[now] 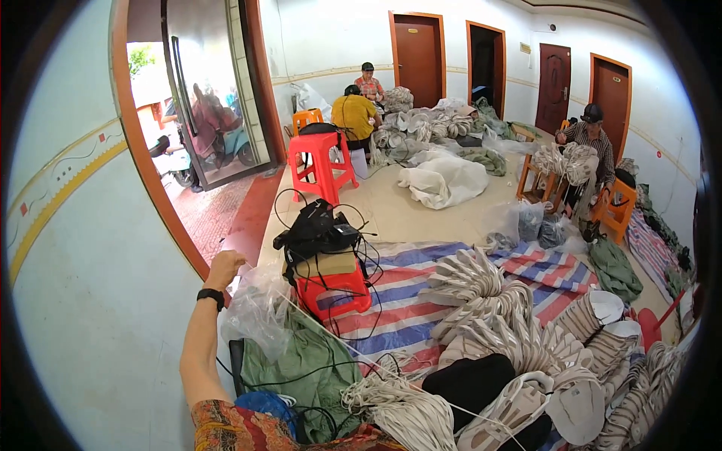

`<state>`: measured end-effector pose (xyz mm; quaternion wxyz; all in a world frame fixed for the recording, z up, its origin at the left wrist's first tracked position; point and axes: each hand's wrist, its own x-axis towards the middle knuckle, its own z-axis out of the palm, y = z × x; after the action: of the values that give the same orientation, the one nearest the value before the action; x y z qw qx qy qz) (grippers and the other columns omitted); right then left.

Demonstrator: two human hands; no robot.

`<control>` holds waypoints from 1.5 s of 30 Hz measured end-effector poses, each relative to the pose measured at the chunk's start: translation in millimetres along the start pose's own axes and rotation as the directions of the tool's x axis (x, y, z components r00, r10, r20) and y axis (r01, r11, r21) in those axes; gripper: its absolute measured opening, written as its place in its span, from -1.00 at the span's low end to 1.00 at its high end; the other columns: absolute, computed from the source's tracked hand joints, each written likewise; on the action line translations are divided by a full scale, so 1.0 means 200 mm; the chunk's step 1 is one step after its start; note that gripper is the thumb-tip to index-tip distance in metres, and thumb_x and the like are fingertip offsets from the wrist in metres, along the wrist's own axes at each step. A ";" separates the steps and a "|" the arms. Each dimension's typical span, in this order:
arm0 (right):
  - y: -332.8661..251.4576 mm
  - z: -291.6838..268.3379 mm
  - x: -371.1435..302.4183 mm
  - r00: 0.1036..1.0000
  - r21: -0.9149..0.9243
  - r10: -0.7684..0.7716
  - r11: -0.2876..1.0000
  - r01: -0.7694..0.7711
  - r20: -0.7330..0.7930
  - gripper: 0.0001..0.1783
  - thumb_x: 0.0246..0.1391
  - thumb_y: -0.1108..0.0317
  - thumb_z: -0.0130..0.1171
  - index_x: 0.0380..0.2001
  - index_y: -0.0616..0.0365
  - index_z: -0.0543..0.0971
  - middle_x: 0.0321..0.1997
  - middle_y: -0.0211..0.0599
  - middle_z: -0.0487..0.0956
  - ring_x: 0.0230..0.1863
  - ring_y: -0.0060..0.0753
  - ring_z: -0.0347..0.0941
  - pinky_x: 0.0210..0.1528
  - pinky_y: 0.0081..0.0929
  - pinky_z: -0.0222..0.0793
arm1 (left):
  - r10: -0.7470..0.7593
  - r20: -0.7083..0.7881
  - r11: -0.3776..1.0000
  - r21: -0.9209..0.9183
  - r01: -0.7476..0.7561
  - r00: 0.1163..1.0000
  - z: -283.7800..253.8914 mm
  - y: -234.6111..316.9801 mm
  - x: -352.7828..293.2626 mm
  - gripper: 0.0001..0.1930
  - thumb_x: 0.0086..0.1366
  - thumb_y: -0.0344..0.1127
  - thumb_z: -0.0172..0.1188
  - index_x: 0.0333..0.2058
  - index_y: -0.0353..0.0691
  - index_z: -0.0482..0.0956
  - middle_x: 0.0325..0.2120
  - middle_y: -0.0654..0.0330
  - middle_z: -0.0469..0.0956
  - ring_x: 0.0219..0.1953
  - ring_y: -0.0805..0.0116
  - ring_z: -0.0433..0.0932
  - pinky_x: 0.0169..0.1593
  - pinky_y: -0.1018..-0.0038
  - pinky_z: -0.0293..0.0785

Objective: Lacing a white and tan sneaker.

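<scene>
My left arm reaches out at the left, and my left hand (225,269) is closed in a pinch beside the doorway. A long white shoelace (342,342) runs taut from near that hand down across to a shoe upper (511,412) at my lap. Light mesh and beige panels make up this upper, which rests by black cloth (470,382). A thick bundle of white laces (398,402) lies just left of it. Below my left hand hangs a clear plastic bag (259,312) over a green woven sack (304,368). My right hand is out of view.
Stacked shoe uppers (526,338) cover the striped tarp (391,274) to the right. A red stool (335,292) ahead carries a black bag and tangled cables (320,229). Another red stool (323,161) stands behind. Several people sit by piles farther back; a glass door (218,98) is left.
</scene>
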<state>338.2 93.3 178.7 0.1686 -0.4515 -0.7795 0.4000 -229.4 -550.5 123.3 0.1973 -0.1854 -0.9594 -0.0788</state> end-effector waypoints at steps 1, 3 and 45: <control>-0.04 0.03 -0.02 1.000 0.034 0.015 0.999 -0.015 -0.022 -0.81 -0.07 0.36 0.06 -0.43 0.26 0.54 -0.52 -0.33 0.50 -0.53 -0.55 0.35 -0.47 -0.58 0.27 | 0.027 -0.180 0.998 0.056 -0.018 0.983 0.01 0.05 -0.01 -0.91 0.00 -0.38 0.13 -0.49 -0.17 0.59 -0.62 0.10 0.51 -0.56 0.17 0.48 -0.46 0.39 0.37; -0.11 0.11 0.02 0.998 0.108 0.035 0.994 -0.030 -0.045 -0.82 -0.08 0.36 0.06 -0.44 0.26 0.54 -0.51 -0.33 0.50 -0.53 -0.56 0.35 -0.48 -0.58 0.27 | -0.056 -0.334 0.985 0.135 0.107 0.941 0.06 0.11 -0.07 -0.89 0.02 -0.36 0.13 -0.44 -0.15 0.61 -0.52 0.13 0.53 -0.50 0.12 0.49 -0.38 0.38 0.40; 0.26 1.05 0.18 0.946 -0.116 -0.322 0.939 0.323 0.028 -0.65 -0.03 0.17 0.09 -0.54 0.33 0.49 -0.69 -0.23 0.45 -0.63 -0.55 0.31 -0.56 -0.52 0.23 | 0.832 -0.435 -0.178 -0.796 -0.578 0.344 0.68 2.88 -0.64 -0.83 0.08 -0.26 0.04 -0.39 -0.17 0.52 -0.48 0.06 0.50 -0.39 0.11 0.46 -0.32 0.31 0.39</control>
<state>217.4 38.7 5.1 0.2012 -0.3252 -0.8663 0.3216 54.8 -32.8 -7.0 -0.0450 -0.7670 -0.4828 -0.4201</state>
